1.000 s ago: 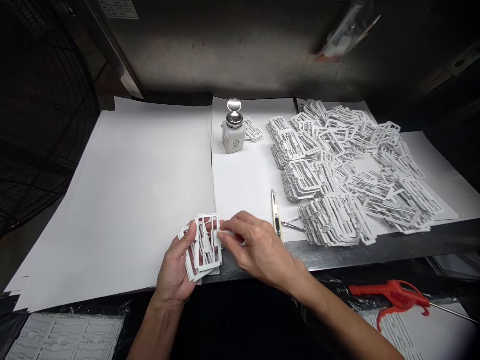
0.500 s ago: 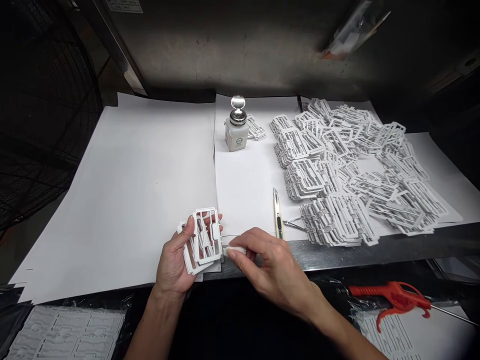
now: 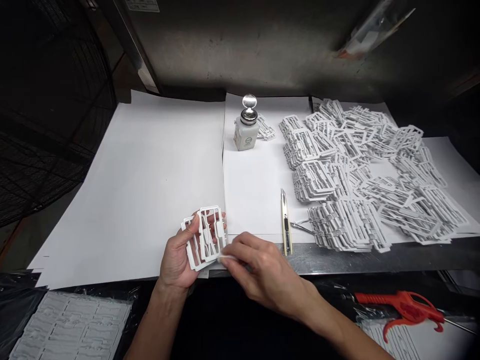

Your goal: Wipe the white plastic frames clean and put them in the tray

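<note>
Held in my left hand [image 3: 178,257] are a few thin white plastic frames [image 3: 212,232], fanned out, with the thumb over their left edge. My right hand [image 3: 262,272] pinches a small white piece [image 3: 228,257] between thumb and fingers, at the lower right corner of the frames; whether it touches them is unclear. To the right of the hands lie a utility knife [image 3: 286,222] and metal tweezers or pliers [image 3: 303,228], partly hidden under stacked white frames [image 3: 341,225].
A pump bottle [image 3: 246,132] with its lid up stands on white paper [image 3: 161,175]. Piles of white frames [image 3: 390,190] cover the right side. A red air gun [image 3: 405,305] lies at the lower right, packed white parts [image 3: 78,325] at the lower left.
My right hand has moved the white piece left, up to the frames' lower corner. The whole view has shifted slightly, with the table things now further right.
</note>
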